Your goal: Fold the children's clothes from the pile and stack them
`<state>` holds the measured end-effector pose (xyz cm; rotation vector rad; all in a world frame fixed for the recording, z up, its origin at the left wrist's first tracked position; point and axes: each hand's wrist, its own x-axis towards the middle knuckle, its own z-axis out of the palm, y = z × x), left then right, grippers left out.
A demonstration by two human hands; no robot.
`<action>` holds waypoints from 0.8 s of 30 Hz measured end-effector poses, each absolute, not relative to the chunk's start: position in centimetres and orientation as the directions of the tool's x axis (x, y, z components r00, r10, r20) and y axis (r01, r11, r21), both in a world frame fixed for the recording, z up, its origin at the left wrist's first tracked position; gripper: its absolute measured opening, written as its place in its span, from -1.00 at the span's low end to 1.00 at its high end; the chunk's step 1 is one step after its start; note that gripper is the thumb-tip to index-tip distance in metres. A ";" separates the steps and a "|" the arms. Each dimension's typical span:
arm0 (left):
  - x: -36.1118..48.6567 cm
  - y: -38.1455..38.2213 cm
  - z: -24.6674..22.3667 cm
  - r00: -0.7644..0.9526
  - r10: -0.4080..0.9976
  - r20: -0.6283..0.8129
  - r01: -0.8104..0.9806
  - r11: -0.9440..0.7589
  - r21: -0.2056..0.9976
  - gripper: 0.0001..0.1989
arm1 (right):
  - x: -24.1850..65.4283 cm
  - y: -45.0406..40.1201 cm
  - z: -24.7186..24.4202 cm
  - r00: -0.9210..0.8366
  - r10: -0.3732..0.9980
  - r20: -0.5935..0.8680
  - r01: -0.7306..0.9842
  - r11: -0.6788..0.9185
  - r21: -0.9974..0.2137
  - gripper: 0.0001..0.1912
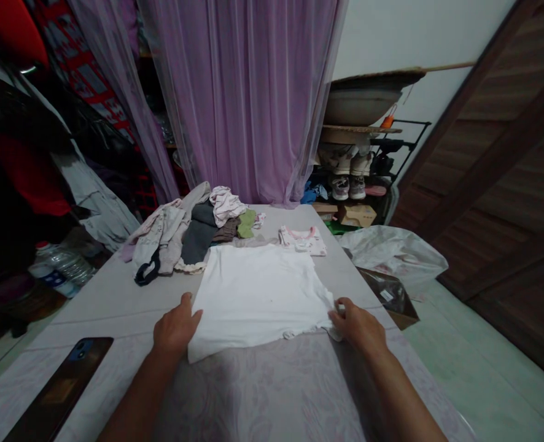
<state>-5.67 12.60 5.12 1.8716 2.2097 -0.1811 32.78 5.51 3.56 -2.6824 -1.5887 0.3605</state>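
A white garment, perhaps a small shirt, lies spread on the cloth-covered table in front of me. Its lower right edge looks ruffled and uneven. My left hand is closed at the left edge, thumb against the fabric and the other fingers curled. On the opposite side, my right hand pinches the right edge between thumb and fingers. Just beyond the garment sits a folded white piece of clothing with pink trim. A heap of crumpled clothes lies at the far left of the table.
A phone rests face down at the table's near left. Plastic bottles stand beyond the left edge. To the right are a box, a plastic bag and a rack with shoes. A purple curtain hangs behind.
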 end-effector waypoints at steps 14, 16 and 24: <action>-1.3 22.6 -0.7 0.284 0.950 0.128 0.957 -0.290 0.031 -0.49 | 36.1 20.8 4.1 0.439 0.896 0.070 0.876 -0.410 -0.254 -0.62; -1.4 23.0 -2.0 0.291 0.943 0.159 0.953 -0.300 0.040 -0.49 | 37.3 22.4 3.8 0.529 0.848 0.030 0.804 -0.490 -0.337 -0.61; -1.8 23.4 -5.0 0.316 0.845 0.431 0.940 -0.340 -0.022 -0.53 | 41.3 27.9 2.8 0.603 0.741 -0.298 0.555 -0.657 -0.510 -0.69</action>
